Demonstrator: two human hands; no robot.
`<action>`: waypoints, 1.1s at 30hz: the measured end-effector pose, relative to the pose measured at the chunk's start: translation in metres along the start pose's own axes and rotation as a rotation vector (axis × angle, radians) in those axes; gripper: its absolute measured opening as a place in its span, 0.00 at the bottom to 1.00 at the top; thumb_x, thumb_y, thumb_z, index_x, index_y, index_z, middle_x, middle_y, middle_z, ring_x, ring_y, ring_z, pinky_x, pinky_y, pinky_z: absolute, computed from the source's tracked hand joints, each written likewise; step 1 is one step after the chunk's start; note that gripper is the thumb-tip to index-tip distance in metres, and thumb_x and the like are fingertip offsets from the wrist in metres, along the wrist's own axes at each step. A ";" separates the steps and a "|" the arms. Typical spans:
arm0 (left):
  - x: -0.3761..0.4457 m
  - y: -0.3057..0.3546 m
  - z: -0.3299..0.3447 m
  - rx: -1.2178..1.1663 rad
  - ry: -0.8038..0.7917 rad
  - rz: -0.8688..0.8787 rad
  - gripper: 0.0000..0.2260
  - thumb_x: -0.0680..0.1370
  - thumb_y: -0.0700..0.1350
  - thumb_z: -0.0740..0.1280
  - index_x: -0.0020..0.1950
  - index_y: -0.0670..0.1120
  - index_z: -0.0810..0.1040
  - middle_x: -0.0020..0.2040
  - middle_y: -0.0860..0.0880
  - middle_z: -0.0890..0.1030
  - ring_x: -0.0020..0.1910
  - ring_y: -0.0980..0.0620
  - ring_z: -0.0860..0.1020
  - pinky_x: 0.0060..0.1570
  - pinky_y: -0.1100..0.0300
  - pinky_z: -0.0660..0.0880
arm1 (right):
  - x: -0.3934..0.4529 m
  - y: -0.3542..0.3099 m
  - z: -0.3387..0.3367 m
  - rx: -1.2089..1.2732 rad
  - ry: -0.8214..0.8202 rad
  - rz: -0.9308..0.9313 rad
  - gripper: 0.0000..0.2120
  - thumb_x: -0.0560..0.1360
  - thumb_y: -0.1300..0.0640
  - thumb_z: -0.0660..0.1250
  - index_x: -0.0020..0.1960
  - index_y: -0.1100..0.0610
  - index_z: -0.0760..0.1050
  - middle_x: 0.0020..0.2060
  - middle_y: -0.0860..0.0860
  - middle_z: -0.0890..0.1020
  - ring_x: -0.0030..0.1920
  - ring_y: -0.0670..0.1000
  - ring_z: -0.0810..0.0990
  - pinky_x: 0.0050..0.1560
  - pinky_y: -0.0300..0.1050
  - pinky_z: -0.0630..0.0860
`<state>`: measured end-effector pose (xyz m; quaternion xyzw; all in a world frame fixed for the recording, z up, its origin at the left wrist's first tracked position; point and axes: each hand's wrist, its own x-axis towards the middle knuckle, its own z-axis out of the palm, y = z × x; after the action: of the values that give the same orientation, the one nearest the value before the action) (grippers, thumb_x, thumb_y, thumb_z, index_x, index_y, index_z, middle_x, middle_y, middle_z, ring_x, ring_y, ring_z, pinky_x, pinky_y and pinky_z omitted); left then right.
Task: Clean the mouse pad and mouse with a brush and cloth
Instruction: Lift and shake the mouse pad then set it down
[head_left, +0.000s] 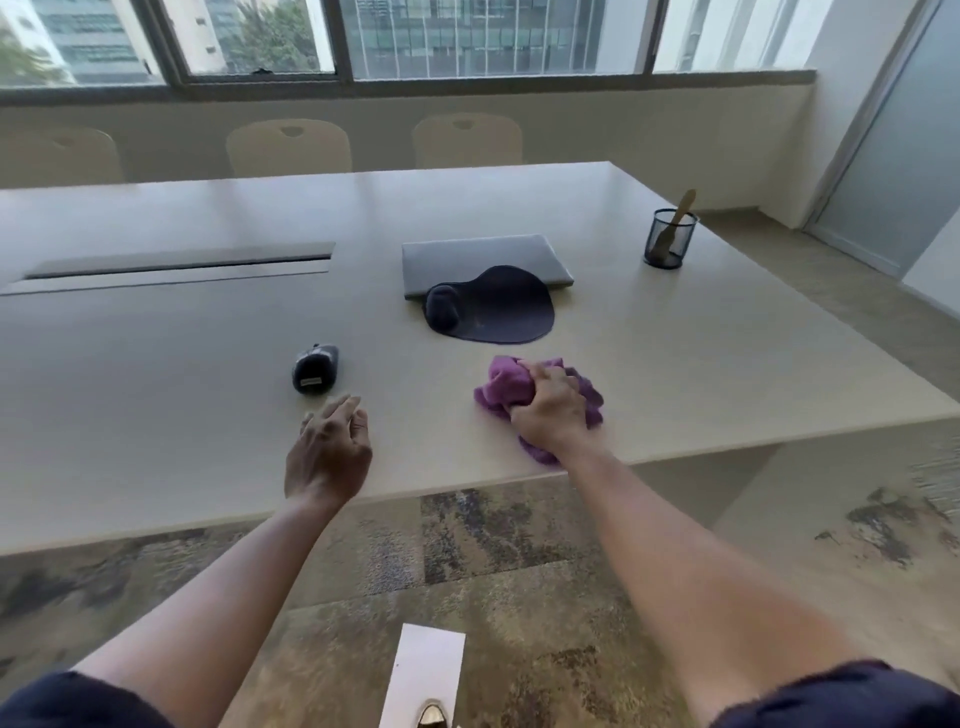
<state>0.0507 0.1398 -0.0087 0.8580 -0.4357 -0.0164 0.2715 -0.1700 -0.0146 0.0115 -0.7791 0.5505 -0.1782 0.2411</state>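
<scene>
- The desk (208, 322), wide and pale, fills the middle of the view, with a long grey cable slot (171, 267) set into its left part.
- 3 pale chairs (289, 148) stand along the far edge, under a row of windows (467, 36).
- A closed grey laptop (483, 254) lies flat at the centre right of the desk.
- The dark mouse pad (498, 312), with a raised wrist rest at its left end, lies partly on the laptop's near edge and partly on the desk.
- The purple cloth (506, 387) sits bunched near the front edge of the desk, well in front of the mouse pad.
- The right hand (553, 410) grips the cloth, its fingers curled tight into the folds.
- The left hand (327, 452) hovers over the front edge with its fingers loosely spread and holding nothing, just short of the mouse.
- A black mesh cup (670, 239) stands far right on the desk, with the wooden-handled brush (675, 218) leaning inside it.
- The black mouse (315, 368) rests on the desk, left of the cloth and apart from the pad.
</scene>
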 end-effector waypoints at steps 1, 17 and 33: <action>-0.002 -0.010 -0.005 0.012 0.002 -0.023 0.19 0.83 0.51 0.54 0.72 0.50 0.72 0.74 0.51 0.70 0.73 0.43 0.67 0.71 0.49 0.64 | 0.003 -0.009 0.012 -0.017 -0.033 -0.027 0.31 0.72 0.52 0.67 0.74 0.48 0.64 0.68 0.58 0.69 0.67 0.61 0.66 0.72 0.53 0.61; -0.012 -0.032 -0.015 -0.160 0.075 -0.024 0.19 0.84 0.49 0.52 0.70 0.43 0.74 0.70 0.45 0.74 0.71 0.46 0.70 0.70 0.50 0.66 | -0.017 -0.092 0.037 0.267 -0.775 -0.301 0.21 0.59 0.62 0.54 0.41 0.50 0.82 0.38 0.46 0.84 0.39 0.46 0.82 0.43 0.39 0.80; -0.001 0.131 0.028 -0.709 -0.471 0.221 0.19 0.83 0.55 0.57 0.63 0.44 0.79 0.58 0.45 0.82 0.58 0.46 0.80 0.59 0.49 0.75 | 0.004 0.006 -0.128 0.150 -0.558 0.153 0.18 0.59 0.62 0.62 0.46 0.58 0.82 0.40 0.60 0.86 0.37 0.58 0.86 0.38 0.51 0.82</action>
<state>-0.0540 0.0663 0.0300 0.6329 -0.5423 -0.3310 0.4425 -0.2427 -0.0433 0.1129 -0.7345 0.5053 0.0213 0.4525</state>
